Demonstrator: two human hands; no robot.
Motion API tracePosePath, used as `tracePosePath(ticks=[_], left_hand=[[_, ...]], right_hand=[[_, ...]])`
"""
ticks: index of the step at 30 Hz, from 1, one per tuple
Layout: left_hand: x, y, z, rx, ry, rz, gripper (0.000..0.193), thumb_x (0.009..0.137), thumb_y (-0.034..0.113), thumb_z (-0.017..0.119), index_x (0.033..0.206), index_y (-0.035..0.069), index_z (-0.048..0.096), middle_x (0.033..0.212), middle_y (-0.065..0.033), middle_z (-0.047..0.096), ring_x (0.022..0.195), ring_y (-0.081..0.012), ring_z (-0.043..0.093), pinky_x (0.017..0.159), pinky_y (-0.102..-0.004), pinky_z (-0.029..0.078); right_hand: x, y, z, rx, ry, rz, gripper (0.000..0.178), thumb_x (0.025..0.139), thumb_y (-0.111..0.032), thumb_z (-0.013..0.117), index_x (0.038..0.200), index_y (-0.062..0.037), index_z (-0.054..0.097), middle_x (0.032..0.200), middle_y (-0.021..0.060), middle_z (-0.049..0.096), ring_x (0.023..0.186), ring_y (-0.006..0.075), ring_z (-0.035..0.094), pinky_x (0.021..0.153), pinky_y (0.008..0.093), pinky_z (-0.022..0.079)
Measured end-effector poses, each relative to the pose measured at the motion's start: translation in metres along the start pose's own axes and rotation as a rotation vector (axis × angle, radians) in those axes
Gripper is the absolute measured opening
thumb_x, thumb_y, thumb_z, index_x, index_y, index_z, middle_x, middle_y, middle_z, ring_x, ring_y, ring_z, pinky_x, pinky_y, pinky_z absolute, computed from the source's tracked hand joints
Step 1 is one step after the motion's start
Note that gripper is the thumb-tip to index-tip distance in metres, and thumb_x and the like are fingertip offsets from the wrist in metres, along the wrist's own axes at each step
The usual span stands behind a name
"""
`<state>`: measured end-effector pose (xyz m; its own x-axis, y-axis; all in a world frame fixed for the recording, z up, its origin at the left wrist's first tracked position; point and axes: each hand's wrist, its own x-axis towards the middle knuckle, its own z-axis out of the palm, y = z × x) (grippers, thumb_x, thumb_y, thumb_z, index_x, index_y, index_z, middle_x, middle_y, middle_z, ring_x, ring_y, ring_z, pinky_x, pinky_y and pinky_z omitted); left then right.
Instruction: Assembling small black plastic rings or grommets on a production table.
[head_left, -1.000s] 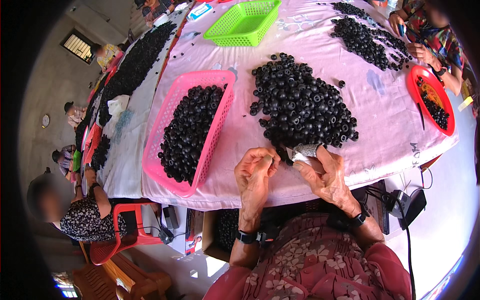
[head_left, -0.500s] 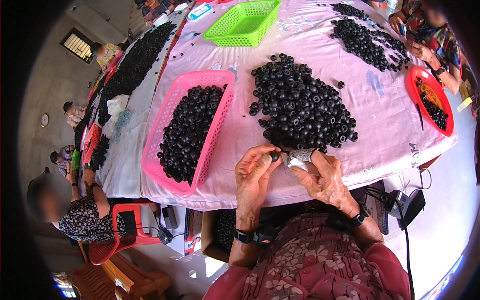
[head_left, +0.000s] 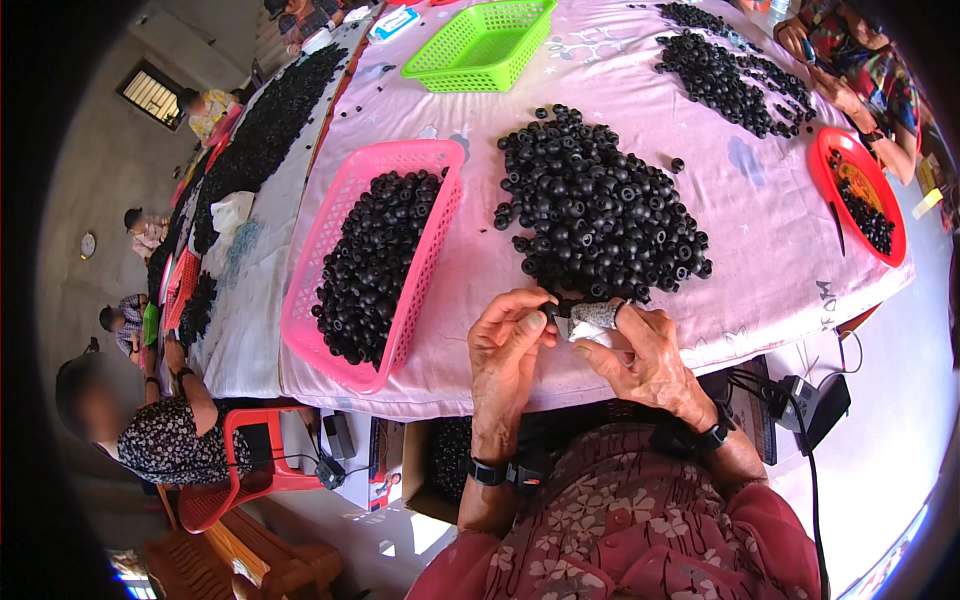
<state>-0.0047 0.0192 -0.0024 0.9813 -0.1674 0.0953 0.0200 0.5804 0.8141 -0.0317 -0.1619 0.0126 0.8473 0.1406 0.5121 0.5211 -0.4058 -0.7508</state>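
Between the thumb and fingers of my left hand (head_left: 503,350) is a small round black part (head_left: 549,311), partly hidden by the fingertips. My right hand (head_left: 652,358) is closed around a small knife (head_left: 563,327). Its short blade points left, and its handle is wrapped in white and grey material. The blade's tip meets the black part, or nearly so; I cannot tell which. Just beyond both hands lies a heap of black round parts (head_left: 600,205), many with a hole showing. A pink perforated basket (head_left: 299,305) holding more such parts stands left of the heap.
A green basket (head_left: 480,78) sits farther back on the pink cloth (head_left: 745,290). At the right are a red oval tray (head_left: 898,245) and another person's arm (head_left: 888,150). A seated person is at the left by a red chair (head_left: 235,470). A cable (head_left: 812,480) hangs at the right.
My right hand has shifted slightly left, bringing the blade up to the black part. My left hand has turned a little, and the part is now more hidden by its fingers.
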Motion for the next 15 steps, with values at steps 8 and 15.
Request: tracePosePath(ticks=[8, 15], left_hand=[[-0.0013, 0.0015, 0.0015, 0.028, -0.008, 0.008, 0.019, 0.091, 0.001, 0.064, 0.110, 0.000, 0.065, 0.111, -0.0127, 0.063, 0.082, -0.0142, 0.062, 0.072, -0.0248, 0.053], [-0.0008, 0.0026, 0.0026, 0.021, -0.018, 0.011, 0.018, 0.090, 0.002, 0.064, 0.109, 0.000, 0.065, 0.111, -0.0133, 0.062, 0.083, -0.0144, 0.063, 0.073, -0.0254, 0.054]], right_hand=[[0.0020, -0.0029, -0.0014, -0.006, -0.016, -0.010, 0.027, 0.081, -0.014, 0.076, 0.086, -0.0003, 0.054, 0.073, 0.0160, 0.062, 0.062, 0.0349, 0.064, 0.051, 0.0402, 0.048], [0.0011, -0.0005, 0.0000, -0.011, -0.011, -0.002, 0.027, 0.082, -0.015, 0.076, 0.085, 0.0000, 0.054, 0.072, 0.0161, 0.062, 0.061, 0.0344, 0.064, 0.051, 0.0400, 0.048]])
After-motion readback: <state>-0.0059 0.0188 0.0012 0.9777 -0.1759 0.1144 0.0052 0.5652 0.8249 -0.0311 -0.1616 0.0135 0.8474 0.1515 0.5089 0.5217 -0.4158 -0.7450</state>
